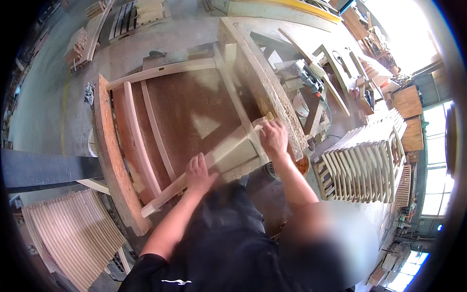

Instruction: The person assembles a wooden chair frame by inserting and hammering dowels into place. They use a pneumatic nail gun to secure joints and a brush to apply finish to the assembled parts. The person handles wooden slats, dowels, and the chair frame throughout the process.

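Note:
A pale wooden chair frame (159,198) lies on its side across the brown bench top (187,109), with curved rails (138,138) between its long legs. My left hand (198,176) is closed over the near leg, fingers across its top and thumb apart. At the right-hand joint, my right hand (274,138) curls round the frame's corner, its fingertips by a small pale end of wood. What lies under that palm is hidden.
Thick wooden beams border the bench, one at the left (114,160) and one at the right (260,73). A power tool (310,78) and a white bucket (300,103) sit beyond the right beam. Slatted wooden parts are stacked at the right (360,168) and lower left (73,233).

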Motion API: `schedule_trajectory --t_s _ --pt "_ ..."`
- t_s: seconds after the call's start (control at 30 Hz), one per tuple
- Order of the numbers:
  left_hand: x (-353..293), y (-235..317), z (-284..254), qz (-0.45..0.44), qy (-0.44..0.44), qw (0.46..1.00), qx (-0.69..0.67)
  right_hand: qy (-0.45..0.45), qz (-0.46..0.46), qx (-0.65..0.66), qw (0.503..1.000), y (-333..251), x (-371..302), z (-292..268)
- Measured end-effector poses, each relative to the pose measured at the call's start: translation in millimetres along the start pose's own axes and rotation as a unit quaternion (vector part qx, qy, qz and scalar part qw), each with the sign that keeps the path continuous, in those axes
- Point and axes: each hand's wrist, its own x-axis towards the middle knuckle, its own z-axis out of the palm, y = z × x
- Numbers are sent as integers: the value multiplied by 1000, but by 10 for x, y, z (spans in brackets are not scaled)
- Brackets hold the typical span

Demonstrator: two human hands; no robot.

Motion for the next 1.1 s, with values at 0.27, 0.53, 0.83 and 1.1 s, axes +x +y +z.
schedule_trajectory --t_s 0.27,0.53,0.83,1.1 --pt "205 -70 463 -9 58 980 189 -37 -234 -139 962 588 483 229" --pt "245 -47 362 -37 -14 988 146 -62 -205 -149 965 562 529 301" --pt "279 5 289 1 97 982 164 -172 -186 -190 948 548 662 276" --pt "272 -34 282 32 123 976 178 -150 -234 -153 948 744 708 355"
